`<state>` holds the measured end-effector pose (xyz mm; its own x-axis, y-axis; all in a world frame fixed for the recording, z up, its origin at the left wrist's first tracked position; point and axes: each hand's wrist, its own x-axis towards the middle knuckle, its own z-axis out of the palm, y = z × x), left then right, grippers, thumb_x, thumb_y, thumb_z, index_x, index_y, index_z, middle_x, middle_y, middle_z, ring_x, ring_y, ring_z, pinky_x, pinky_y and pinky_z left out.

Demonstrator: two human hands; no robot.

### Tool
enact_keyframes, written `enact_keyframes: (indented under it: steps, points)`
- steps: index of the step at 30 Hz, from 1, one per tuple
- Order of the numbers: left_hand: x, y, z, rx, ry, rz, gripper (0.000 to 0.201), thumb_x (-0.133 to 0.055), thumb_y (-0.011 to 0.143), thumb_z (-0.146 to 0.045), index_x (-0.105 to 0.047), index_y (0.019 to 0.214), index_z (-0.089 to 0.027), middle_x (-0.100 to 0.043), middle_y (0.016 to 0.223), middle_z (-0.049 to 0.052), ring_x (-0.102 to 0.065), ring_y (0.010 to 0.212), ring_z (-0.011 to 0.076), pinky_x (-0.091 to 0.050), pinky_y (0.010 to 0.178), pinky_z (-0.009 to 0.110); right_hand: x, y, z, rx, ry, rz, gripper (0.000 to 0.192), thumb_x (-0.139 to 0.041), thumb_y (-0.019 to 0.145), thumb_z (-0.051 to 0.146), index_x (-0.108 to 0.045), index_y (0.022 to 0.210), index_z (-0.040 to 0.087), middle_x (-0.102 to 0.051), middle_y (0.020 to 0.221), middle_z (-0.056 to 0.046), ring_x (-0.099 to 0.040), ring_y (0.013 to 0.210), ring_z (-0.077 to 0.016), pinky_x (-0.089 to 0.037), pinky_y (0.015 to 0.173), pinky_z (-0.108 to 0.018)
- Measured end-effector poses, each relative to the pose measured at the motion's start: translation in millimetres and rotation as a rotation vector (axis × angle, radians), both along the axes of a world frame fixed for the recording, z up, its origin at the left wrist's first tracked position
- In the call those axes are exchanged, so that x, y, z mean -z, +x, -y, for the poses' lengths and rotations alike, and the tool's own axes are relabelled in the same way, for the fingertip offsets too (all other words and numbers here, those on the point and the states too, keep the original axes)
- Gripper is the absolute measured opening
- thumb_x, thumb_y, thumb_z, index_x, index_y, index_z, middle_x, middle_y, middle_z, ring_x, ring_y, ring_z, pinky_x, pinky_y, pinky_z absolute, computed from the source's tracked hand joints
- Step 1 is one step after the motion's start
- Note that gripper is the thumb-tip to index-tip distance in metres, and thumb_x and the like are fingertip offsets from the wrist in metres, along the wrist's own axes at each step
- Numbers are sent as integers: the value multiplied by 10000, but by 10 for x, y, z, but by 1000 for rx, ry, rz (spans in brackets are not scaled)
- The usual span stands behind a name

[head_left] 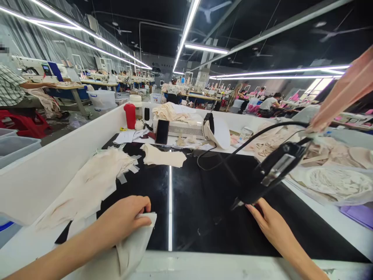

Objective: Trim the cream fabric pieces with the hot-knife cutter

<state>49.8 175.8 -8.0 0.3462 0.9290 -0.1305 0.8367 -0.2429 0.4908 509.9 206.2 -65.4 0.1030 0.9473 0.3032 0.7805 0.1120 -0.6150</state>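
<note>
My left hand (131, 212) is closed, pinching the upper edge of a cream fabric piece (131, 249) between thumb and fingers at the table's front edge. My right hand (269, 223) is beside the lower end of a black handheld tool (271, 171) with a pointed metal tip. The tool hangs tilted from a pink cloth strip (344, 91), with a black cable (233, 149) running from it. The thumb and index finger look apart; the tool partly hides the other fingers. Contact with the tool is unclear. A cream folded fabric piece (163, 155) lies on the black tabletop (198, 217).
Stacked cream fabric (87, 179) covers the left side. At the back stand a red container (130, 116), a phone (162, 131), a white vented box (186, 129) and a visor (218, 130). Bagged beige pieces (332, 181) lie right. A white side wall (58, 167) borders the table.
</note>
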Motion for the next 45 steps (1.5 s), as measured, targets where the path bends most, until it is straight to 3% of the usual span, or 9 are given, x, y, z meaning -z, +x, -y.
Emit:
enact_keyframes:
  steps: [3,6,11,13,16,22,27,33,45]
  points:
    - [-72,55,3,-61,-125,81,92,-594,826,-305,-556,790,-230,-463,729,-40,-452,687,171,-261,600,282,-83,-71,96,115,13,-334,382,-598,878,640,-504,893,271,-727,779,-41,-657,587,-232,-544,518,-362]
    - [-130,119,14,-100,-261,238,169,-609,823,-344,-533,740,-217,-389,703,-51,-349,651,147,-220,583,284,-263,-231,280,185,109,-608,430,-711,823,638,-494,903,274,-613,681,41,-460,424,-116,-381,360,-227]
    - [-93,211,15,-127,-404,535,304,-706,795,-500,-644,815,-203,-345,649,-71,-303,627,130,-226,595,273,-535,-646,672,182,252,-754,464,-788,764,616,-613,1035,283,-656,783,-16,-610,553,-153,-494,420,-221]
    - [-79,248,30,-152,-457,607,396,-747,748,-584,-666,830,-205,-365,641,-73,-318,604,122,-234,583,264,-582,-855,794,173,128,-697,488,-707,810,673,-676,1082,270,-716,885,-74,-717,708,-214,-600,553,-281]
    - [-98,296,81,-192,-517,673,511,-762,696,-693,-684,841,-209,-420,646,-63,-321,571,112,-236,551,253,-592,-1180,895,-55,-84,-530,598,-446,933,732,-767,1043,240,-748,869,-105,-755,789,-258,-636,632,-329]
    - [-105,310,167,-188,-540,727,589,-763,659,-756,-726,858,-202,-457,634,-46,-312,571,115,-237,533,252,-581,-1555,852,-429,-184,-233,418,-497,1003,571,-753,1220,322,-765,1183,-79,-718,1127,-252,-602,980,-360]
    - [-54,266,205,-130,-510,751,500,-751,765,-678,-797,875,-192,-479,648,-39,-328,619,120,-247,582,260,-640,-1706,692,-632,-195,-82,399,-447,1051,485,-712,1279,293,-742,1054,-65,-716,1002,-212,-596,907,-313]
    - [-26,240,246,-37,-490,752,284,-754,816,-492,-837,853,-223,-632,718,-15,-459,699,146,-325,651,262,-657,-1872,618,-747,-216,-30,389,-391,1079,470,-726,1157,289,-648,873,-24,-631,792,-166,-516,719,-271]
    - [-66,179,274,-19,-476,620,297,-751,781,-477,-842,840,-200,-691,810,14,-559,773,178,-379,663,259,-628,-1970,612,-865,-333,-12,398,-367,1090,483,-683,1247,300,-595,896,-13,-563,848,-159,-433,762,-280]
